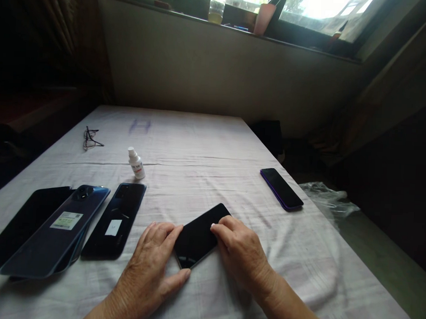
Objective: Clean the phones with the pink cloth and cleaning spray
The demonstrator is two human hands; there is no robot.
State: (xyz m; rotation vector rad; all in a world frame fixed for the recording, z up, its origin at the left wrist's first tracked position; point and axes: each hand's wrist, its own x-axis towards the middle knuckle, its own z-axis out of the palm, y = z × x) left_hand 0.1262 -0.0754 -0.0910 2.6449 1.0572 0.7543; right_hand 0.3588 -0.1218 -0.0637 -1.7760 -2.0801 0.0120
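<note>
A black phone (199,236) lies screen up on the white cloth of the table (199,149), near the front edge. My left hand (148,265) rests at its left and lower edge, fingers spread along the side and thumb at the bottom corner. My right hand (240,252) lies on the phone's right edge, fingertips curled onto the glass. Neither hand lifts it.
To the left lie a blue phone (60,228) with a sticker, stacked on other dark phones, and a black phone (115,218) back up. A small white bottle (136,163) and glasses (90,138) lie farther back. A purple-edged phone (281,188) lies at right, near a plastic bag (329,197).
</note>
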